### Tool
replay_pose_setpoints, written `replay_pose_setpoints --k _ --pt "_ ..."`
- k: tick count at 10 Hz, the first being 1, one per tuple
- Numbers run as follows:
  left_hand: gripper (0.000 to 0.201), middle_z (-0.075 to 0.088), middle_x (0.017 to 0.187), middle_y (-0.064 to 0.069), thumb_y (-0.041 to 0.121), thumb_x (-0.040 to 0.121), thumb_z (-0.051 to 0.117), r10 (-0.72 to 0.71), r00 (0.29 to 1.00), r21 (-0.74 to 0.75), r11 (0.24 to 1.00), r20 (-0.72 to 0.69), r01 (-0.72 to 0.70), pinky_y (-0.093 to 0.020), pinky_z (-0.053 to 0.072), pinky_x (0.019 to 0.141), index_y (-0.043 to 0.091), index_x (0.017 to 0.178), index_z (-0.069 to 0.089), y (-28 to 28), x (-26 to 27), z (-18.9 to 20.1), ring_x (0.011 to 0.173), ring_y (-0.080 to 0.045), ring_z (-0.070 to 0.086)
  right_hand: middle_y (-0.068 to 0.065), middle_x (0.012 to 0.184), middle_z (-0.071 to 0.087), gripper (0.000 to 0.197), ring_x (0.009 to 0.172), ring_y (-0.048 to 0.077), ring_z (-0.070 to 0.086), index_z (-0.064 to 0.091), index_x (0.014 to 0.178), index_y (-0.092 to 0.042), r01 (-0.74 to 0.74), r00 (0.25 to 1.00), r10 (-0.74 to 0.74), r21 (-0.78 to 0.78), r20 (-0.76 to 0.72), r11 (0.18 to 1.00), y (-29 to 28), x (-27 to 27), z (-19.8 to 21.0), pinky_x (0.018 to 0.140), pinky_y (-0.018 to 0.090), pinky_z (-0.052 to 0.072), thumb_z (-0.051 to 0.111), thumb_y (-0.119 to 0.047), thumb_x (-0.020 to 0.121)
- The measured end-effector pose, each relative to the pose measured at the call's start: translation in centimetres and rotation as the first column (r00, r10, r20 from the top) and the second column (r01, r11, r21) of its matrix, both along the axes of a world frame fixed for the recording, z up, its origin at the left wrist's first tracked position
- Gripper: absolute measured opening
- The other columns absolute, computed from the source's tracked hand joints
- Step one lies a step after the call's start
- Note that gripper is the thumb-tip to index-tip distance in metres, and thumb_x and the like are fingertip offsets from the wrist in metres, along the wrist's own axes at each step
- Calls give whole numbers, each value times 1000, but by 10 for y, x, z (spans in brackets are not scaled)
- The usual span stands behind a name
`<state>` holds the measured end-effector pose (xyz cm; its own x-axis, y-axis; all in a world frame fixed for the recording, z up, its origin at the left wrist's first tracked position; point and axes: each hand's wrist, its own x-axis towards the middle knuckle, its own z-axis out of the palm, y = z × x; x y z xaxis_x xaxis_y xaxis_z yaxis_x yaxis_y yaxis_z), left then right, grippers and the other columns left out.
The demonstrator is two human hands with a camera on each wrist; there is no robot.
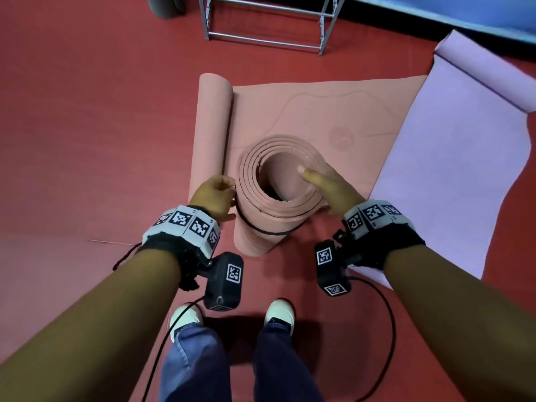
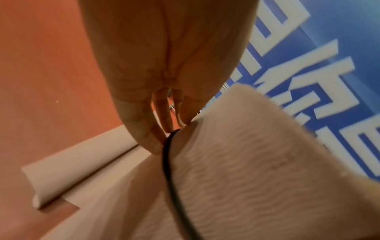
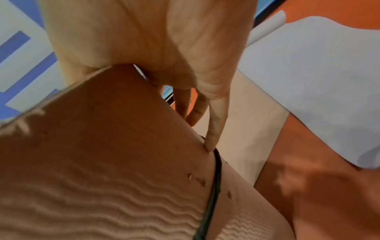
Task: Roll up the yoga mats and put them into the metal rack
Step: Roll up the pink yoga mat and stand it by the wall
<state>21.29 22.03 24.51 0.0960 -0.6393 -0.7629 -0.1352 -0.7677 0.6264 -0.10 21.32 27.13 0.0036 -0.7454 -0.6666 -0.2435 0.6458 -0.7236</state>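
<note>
I stood a rolled pink mat (image 1: 275, 198) on end in the centre of the head view, on the red floor (image 1: 72, 126) just in front of my shoes. My left hand (image 1: 214, 195) was at its left side, fingers down against the black band (image 2: 170, 162) that ringed the roll. My right hand (image 1: 324, 184) gripped the right rim, thumb hooked into the hollow core and fingers down the outside onto the same band; both hands were clamped on the roll, one to each side.

By my reckoning this mat was rolled and banded, though the band sat near the top end, so I may have been seating it. It was not yet in the metal rack (image 1: 266, 24), which stood at the upper centre of the frame, well apart, with no mat visible in the part shown. A second pink mat (image 1: 319, 111) lay mostly flat behind the roll, only its left edge curled. A lilac mat (image 1: 449, 169) lay spread at the right. So two mats were left to roll, and all three to rack.
</note>
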Motion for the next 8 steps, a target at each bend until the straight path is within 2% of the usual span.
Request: replay_pose_setpoints --k 1,2,3,4,5,6,7,8 --pt "26 60 86 -9 0 100 42 36 999 -31 999 -38 -37 -35 57 63 18 83 50 0 1 -7 72 -21 59 -6 87 76 47 76 11 72 73 95 -33 124 982 -143 153 120 980 6 -5 -5 66 26 58 49 -73 85" --pt "29 62 85 -12 -6 96 45 32 999 -78 996 -27 -34 -30 59 57 18 82 54 0 3 -18 76 -27 63 4 97 72 56 87 24 66 72 102 -21 314 932 -341 191 125 930 5 -5 -18 57 27 51 40 -66 94" --pt "33 61 85 -15 -11 92 49 27 1000 -131 991 -13 -28 -36 60 62 19 80 58 3 2 -27 74 -28 63 19 139 53 41 125 37 53 48 138 -2 399 917 -398 149 -37 905 5 -3 -25 64 29 49 36 -23 106" --pt "37 58 81 -13 -14 90 50 21 1000 -174 984 -15 -23 -37 58 67 20 77 58 4 0 -36 70 -25 62 25 145 44 40 129 35 50 39 141 9 415 907 -421 148 6 898 7 -7 -36 81 30 44 34 -4 104" --pt "40 56 84 -12 -14 89 48 44 999 -216 975 -11 -45 -37 57 69 22 75 57 4 2 -41 68 -27 62 16 116 62 41 75 1 67 41 136 14 370 916 -381 100 125 924 14 -7 -43 69 15 50 39 17 96" --pt "38 55 82 -10 -12 91 49 70 997 -265 961 -31 -76 -35 59 63 23 76 55 1 8 -44 67 -26 62 -10 59 65 47 48 -7 60 46 129 6 168 985 -168 9 24 986 18 -2 -51 67 18 57 48 26 87" --pt "36 54 75 -4 -12 90 51 68 996 -315 946 -53 -81 -33 60 62 22 77 55 -3 15 -47 66 -22 60 3 63 67 53 66 14 70 40 137 12 161 987 -161 -54 -2 985 14 7 -49 58 17 52 46 27 86" --pt "36 54 72 -1 -13 84 56 47 995 -351 933 -92 -76 -40 59 73 22 80 60 -2 20 -51 73 -24 58 24 84 66 49 64 22 70 49 130 11 176 983 -181 -114 -36 978 16 12 -54 51 15 50 47 30 84"
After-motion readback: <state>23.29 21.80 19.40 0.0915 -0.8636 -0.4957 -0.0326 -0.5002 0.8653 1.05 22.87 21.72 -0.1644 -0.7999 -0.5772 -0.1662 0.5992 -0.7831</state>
